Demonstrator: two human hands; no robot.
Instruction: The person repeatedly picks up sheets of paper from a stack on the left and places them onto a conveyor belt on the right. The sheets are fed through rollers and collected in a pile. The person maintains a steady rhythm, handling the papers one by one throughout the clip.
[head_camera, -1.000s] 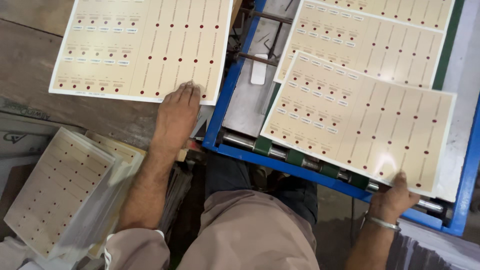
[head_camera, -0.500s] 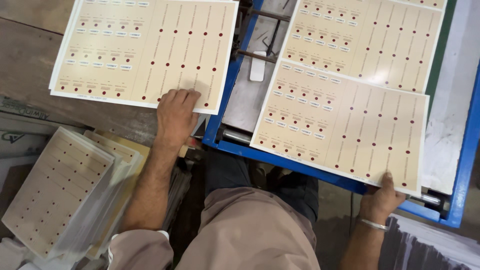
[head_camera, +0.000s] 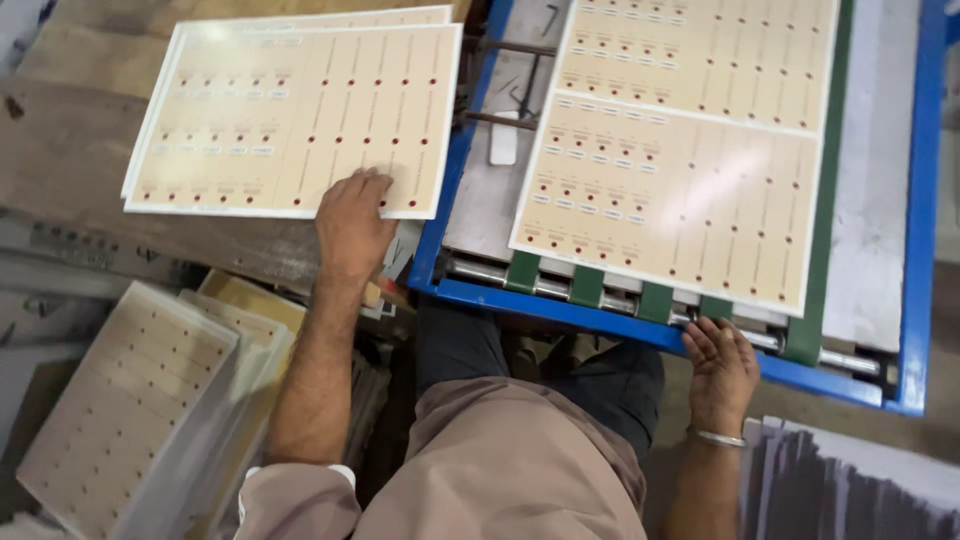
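My left hand (head_camera: 352, 215) lies on the lower edge of the top cream sheet (head_camera: 290, 120), which has dark red dots and sits on a small stack on the wooden table (head_camera: 60, 160). The fingers are on top and the thumb is hidden at the edge. That top sheet sits skewed over the one beneath. My right hand (head_camera: 722, 362) is free with fingers apart, touching the metal roller (head_camera: 800, 345) at the near edge of the blue-framed machine (head_camera: 560, 305). Just beyond it, a printed sheet (head_camera: 670, 200) lies flat on the green belts, with another sheet (head_camera: 700, 50) farther in.
Plastic-wrapped stacks of similar sheets (head_camera: 120, 400) lean at the lower left. A dark pile of sheets (head_camera: 860, 480) sits at the lower right. A small white piece (head_camera: 503, 138) lies on the machine's grey bed. My knees fill the bottom middle.
My right hand let go of the sheet on the machine, and that sheet has moved farther in onto the belts. My left hand slid the top sheet on the stack slightly askew.
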